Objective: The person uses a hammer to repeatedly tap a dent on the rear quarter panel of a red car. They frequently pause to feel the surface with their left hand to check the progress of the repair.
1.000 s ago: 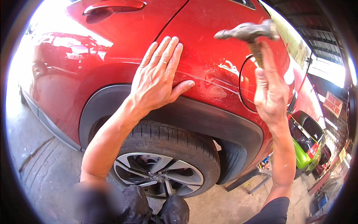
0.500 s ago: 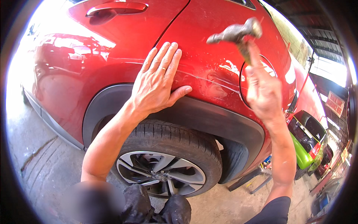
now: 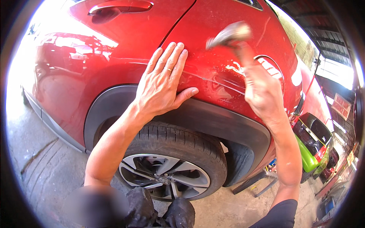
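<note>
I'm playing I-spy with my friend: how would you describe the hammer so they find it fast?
Find the big red car, then its wheel. Up and right of that is the person's right hand, with the hammer poking out above it. The hammer's blurry grey head stands out against the shiny red paint.

A pale, rectangular sign (image 3: 341, 106) with red lettering stands at the right; below it is a small yellowish label (image 3: 350, 158) (its print too small to read). The wheel (image 3: 167, 165) bears a round emblem (image 3: 164, 180) at its hub.
</note>
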Action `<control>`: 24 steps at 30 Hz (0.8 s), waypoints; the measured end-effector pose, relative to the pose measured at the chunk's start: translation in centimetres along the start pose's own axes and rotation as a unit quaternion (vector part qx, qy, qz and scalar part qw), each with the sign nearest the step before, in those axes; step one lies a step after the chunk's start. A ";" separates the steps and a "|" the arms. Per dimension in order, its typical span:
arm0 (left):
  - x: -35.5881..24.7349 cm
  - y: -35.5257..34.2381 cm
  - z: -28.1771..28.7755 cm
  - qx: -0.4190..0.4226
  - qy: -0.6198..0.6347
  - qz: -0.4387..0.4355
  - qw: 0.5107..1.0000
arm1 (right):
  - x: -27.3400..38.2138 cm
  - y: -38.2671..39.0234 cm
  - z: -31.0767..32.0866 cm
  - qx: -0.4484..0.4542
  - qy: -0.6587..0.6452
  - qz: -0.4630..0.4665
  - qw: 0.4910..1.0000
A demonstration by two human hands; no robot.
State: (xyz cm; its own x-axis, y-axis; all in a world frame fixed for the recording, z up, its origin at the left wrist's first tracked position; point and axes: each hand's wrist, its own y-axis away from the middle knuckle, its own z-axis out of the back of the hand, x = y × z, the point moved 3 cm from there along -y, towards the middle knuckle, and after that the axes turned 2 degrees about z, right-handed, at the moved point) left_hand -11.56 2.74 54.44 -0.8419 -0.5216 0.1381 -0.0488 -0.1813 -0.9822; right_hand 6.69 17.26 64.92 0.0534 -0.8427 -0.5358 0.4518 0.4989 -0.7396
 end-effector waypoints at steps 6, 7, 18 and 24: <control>0.3 0.2 -0.1 -0.002 -0.005 0.001 1.000 | 1.0 -1.1 0.2 -0.123 0.000 0.037 0.992; 0.3 0.1 0.0 0.000 -0.008 -0.001 1.000 | 0.8 -0.7 -0.6 -0.069 0.022 0.030 0.997; 0.2 0.7 -0.1 -0.021 -0.015 0.032 0.999 | 1.1 -0.4 -0.5 0.038 0.055 -0.006 0.998; -0.1 0.7 -0.2 -0.033 -0.019 0.032 0.999 | -0.1 0.9 0.9 -0.009 0.016 -0.043 0.999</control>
State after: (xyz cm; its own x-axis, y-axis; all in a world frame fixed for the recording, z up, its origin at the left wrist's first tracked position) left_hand -11.63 2.77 53.74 -0.8233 -0.5622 0.0784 -0.0323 -0.0916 -0.9953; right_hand 7.85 17.65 64.68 -0.0131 -0.8756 -0.4829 0.4368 0.4294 -0.7905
